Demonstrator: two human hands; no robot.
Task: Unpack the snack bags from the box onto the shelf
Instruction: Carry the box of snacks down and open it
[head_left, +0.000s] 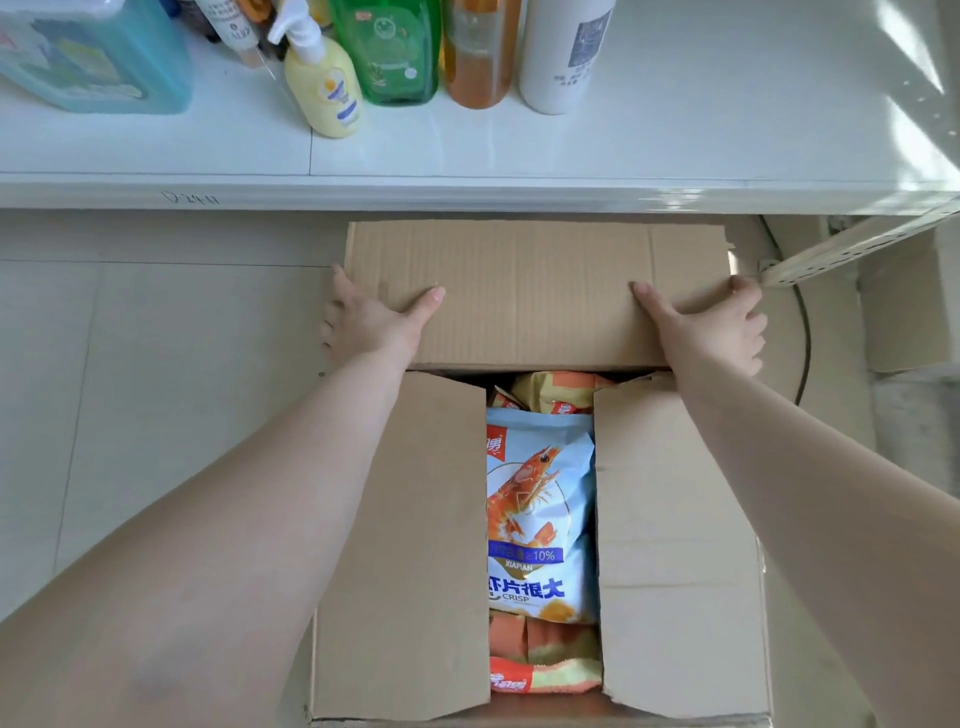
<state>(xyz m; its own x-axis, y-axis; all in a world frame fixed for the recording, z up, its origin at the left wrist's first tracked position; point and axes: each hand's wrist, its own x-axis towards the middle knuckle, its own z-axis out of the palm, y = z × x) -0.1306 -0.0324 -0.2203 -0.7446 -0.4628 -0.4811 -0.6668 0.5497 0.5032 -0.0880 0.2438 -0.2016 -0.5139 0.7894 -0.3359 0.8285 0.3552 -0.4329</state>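
Below, both hands (371, 325) gripping box (680, 545) far flap (530, 291) edges, seemingly

Both arms stretched fwd; left hand (371, 322) & right hand (714, 325) gripping far flap (519, 291) ends, thumbs on top.
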